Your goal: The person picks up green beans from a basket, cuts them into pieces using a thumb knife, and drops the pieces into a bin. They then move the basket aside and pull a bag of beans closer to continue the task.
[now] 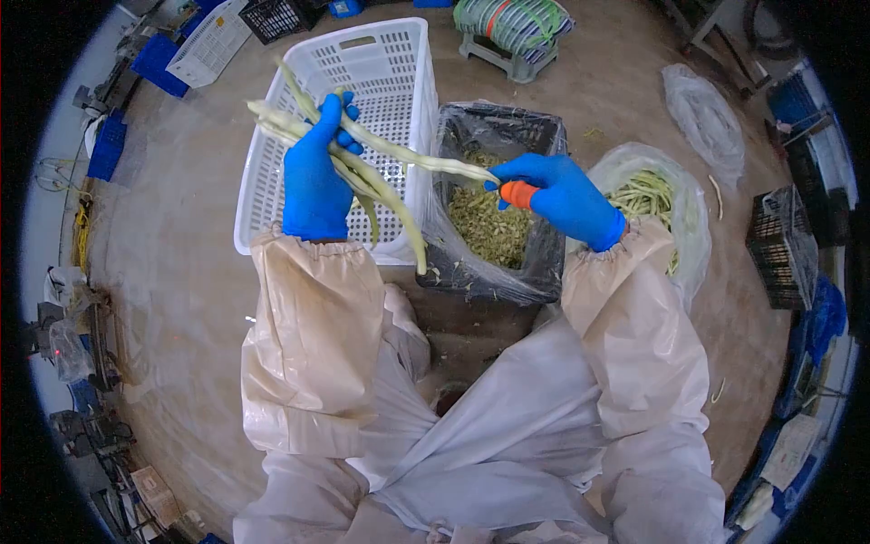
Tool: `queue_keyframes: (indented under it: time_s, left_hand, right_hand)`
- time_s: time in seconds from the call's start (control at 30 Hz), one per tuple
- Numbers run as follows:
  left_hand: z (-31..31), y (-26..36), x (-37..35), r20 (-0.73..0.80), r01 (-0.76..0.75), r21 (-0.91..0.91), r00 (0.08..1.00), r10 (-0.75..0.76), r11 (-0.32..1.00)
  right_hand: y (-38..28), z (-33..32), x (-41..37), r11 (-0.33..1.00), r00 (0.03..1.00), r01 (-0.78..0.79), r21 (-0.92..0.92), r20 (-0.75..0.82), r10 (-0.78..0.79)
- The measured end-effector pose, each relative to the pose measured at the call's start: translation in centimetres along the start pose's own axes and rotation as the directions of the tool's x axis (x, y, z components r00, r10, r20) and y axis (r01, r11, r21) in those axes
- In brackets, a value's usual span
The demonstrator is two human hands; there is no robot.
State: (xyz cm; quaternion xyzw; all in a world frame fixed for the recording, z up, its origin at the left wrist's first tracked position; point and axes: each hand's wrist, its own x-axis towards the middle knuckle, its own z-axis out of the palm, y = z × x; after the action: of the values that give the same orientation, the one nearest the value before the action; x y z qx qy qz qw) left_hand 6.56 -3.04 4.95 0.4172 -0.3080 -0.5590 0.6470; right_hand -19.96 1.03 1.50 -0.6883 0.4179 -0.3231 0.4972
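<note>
My left hand [317, 177], in a blue glove, is closed around several long pale green beans [390, 192] above the white crate. One bean reaches across to my right hand [562, 195], also gloved in blue. That hand is wrapped round the orange handle [519, 193] of a small tool, whose working end I cannot make out. The thumb and forefinger of my right hand are at the tip of the bean. Below the right hand stands a black crate [430, 270] lined with clear plastic, holding chopped green trimmings [494, 227].
The white slatted crate [258, 195] stands under my left hand. A clear plastic bag [693, 222] with more beans [645, 195] lies at the right. Behind is a small stool [521, 65] with a striped bundle on it. A black crate [781, 249] stands farther right.
</note>
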Motion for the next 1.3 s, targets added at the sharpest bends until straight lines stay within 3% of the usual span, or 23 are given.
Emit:
queue_keyframes:
  time_s: [0.07,0.17,0.27,0.3,0.33,0.4,0.5,0.63,0.7,0.73,0.83,0.93,1.07,1.13,1.23,1.3]
  left_hand:
    - [-1.3,-0.8,0.8,-0.044,0.055,-0.140,0.997,-0.062,0.989]
    - [-2.2,-0.9,1.0,-0.026,0.133,-0.087,0.990,-0.136,0.987]
    - [0.8,-2.1,-0.8,-0.149,-0.163,0.198,0.970,0.194,0.967]
    - [1.4,-2.6,-1.2,-0.107,-0.257,0.256,0.951,0.291,0.932]
    - [1.7,-2.9,-1.6,-0.003,-0.220,0.499,0.967,0.256,0.838]
    - [2.2,-3.3,-2.3,0.160,-0.191,0.861,0.982,0.105,0.471]
    - [4.2,-5.9,-5.1,0.451,-0.455,0.610,0.873,0.187,0.649]
    - [4.2,-6.3,-5.0,0.444,-0.416,0.706,0.891,0.099,0.573]
    - [4.6,-5.7,-5.3,0.448,-0.433,0.658,0.883,0.143,0.616]
    - [4.7,-5.4,-5.4,0.446,-0.441,0.632,0.879,0.166,0.637]
    - [5.2,-4.1,-5.5,0.247,-0.094,0.590,0.967,-0.069,0.802]
    - [3.6,-1.2,-3.2,0.147,-0.151,0.399,0.984,0.100,0.904]
    - [-2.4,2.7,1.7,-0.031,-0.357,0.157,0.930,0.366,0.921]
    - [-4.2,3.8,2.3,-0.104,-0.326,0.174,0.932,0.347,0.929]
    - [-4.9,3.4,2.4,-0.084,-0.225,0.218,0.965,0.248,0.950]
    - [-3.3,3.1,1.4,0.095,-0.080,0.183,0.993,0.063,0.980]
  right_hand:
    - [-0.5,0.3,-0.1,1.000,0.998,0.011,0.018,-0.054,-0.010]
    - [-0.6,0.5,0.0,0.999,0.980,0.040,0.030,-0.196,-0.034]
    - [-0.5,0.5,-0.1,0.984,0.927,0.074,-0.163,-0.352,-0.128]
    - [-0.3,0.4,-0.1,0.958,0.907,0.103,-0.268,-0.371,-0.201]
    - [-0.3,0.5,-0.1,0.920,0.883,0.128,-0.371,-0.380,-0.276]
    - [-0.4,0.7,-0.3,0.854,0.890,0.113,-0.508,-0.330,-0.314]
    - [-1.1,1.2,-0.6,0.796,0.907,0.104,-0.596,-0.272,-0.322]
    - [-1.3,1.9,-0.6,0.842,0.902,0.112,-0.528,-0.301,-0.309]
    - [-1.5,1.8,-0.6,0.996,0.937,0.051,-0.070,-0.342,-0.072]
    - [-1.8,1.8,-0.6,0.985,0.948,0.008,0.171,-0.315,0.047]
    - [-3.3,1.6,-0.4,0.932,0.957,-0.005,0.363,-0.269,0.110]
    - [0.0,1.7,0.5,0.975,0.935,0.045,0.216,-0.353,0.035]
    - [3.7,-0.5,0.5,0.969,0.893,-0.088,-0.232,-0.449,-0.027]
    - [3.8,-1.0,0.4,0.914,0.873,-0.126,-0.385,-0.481,-0.082]
    - [4.6,-0.7,1.1,0.750,0.744,-0.010,-0.661,-0.507,-0.436]
    - [2.6,-0.1,1.2,0.831,0.784,0.026,-0.556,-0.504,-0.362]
